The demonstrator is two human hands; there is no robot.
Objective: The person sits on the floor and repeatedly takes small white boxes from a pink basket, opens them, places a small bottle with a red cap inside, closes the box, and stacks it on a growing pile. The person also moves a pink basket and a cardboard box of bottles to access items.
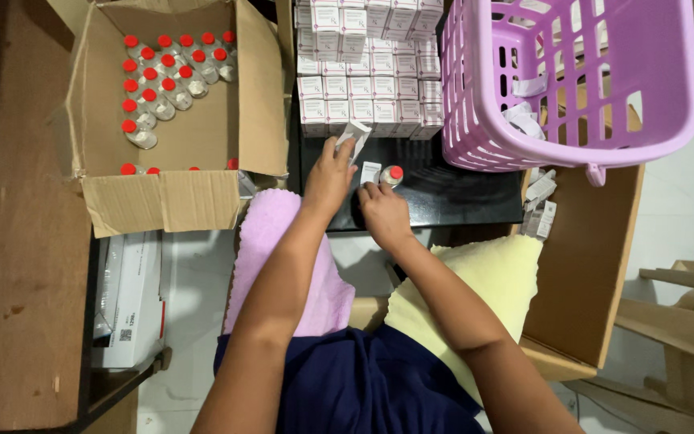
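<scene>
Left hand grips a small carton; right hand pinches a red-capped vial beside it.

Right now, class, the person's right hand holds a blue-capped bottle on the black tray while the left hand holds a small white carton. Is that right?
Not quite: the head view shows the bottle at the right hand has a red cap, not blue. The rest stands: it is on the black tray, and the left hand holds a small white carton.

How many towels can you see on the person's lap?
2. A pink towel lies under the left arm, below the left hand. A yellow towel lies under the right arm, below the right hand. The arms hide part of each.
</scene>
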